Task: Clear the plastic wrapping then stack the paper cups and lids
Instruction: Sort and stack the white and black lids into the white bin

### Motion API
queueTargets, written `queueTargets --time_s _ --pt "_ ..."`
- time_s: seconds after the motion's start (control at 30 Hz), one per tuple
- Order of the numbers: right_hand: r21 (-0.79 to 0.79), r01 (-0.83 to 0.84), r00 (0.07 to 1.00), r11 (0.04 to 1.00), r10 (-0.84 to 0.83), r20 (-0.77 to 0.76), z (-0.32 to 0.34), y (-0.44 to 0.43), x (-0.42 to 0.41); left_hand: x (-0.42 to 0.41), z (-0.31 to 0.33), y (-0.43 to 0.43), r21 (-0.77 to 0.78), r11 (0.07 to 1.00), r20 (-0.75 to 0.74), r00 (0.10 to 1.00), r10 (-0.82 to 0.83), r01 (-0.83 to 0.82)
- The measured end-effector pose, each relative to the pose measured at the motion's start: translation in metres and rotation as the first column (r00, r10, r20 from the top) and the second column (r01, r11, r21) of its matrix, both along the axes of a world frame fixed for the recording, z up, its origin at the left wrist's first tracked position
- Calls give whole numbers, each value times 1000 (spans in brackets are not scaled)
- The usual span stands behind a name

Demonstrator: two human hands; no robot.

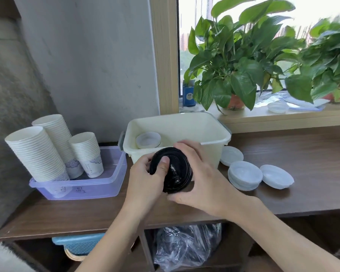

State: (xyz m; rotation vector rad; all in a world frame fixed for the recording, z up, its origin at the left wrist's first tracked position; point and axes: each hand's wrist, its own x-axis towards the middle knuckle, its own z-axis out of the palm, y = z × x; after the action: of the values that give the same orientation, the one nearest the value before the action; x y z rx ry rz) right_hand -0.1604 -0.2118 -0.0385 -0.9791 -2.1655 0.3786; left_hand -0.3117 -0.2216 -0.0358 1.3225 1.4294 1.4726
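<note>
Left hand [145, 177] and right hand [202, 179] grip a black lid stack [175, 173] over the desk [302, 154]; cups [39, 154] stand stacked in the tray [90, 188], white lids [245, 174] lie loose, so I judge roughly halfway.

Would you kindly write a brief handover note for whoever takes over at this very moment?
Left hand: has a grip on the stack of black lids, thumb on top.
Right hand: curled round the same stack, held in front of the cream bin.
Done: paper cups stand in three stacks in the purple bin.
Left: put the black stack away; gather the white lids, which lie in separate small piles on the table.
</note>
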Motion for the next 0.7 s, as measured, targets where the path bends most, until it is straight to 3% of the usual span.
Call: queueTargets --time_s 0.17,0.37,0.43,0.47,0.5,0.57,0.63,0.7 --pt "236 71 995 969 -86 52 34 22 -10 2 42 9 39 999 -2 1000 -26 26" --pt "95 128 990 987 -122 -72 65 63 -9 -11 66 34 -14 980 53 979 -195 196" --pt "7 115 986 993 -114 -119 71 79 -1 -27 59 39 15 979 -107 974 -202 205" --pt "-25 109 987 994 -111 -119 72 87 4 -36 55 42 21 979 -278 942 -191 204" --pt "-47 108 988 993 -112 -106 73 94 8 -45 50 45 3 979 -474 862 -180 206" --pt "-111 106 990 988 -116 -80 74 109 12 -57 43 51 -34 971 -783 597 -173 237" --pt "-178 98 991 979 -112 -71 73 123 14 -61 37 57 -62 965 -909 385 -160 255" --pt "-209 110 993 972 -118 -27 72 135 15 -62 32 63 -45 970 -941 315 -121 239"
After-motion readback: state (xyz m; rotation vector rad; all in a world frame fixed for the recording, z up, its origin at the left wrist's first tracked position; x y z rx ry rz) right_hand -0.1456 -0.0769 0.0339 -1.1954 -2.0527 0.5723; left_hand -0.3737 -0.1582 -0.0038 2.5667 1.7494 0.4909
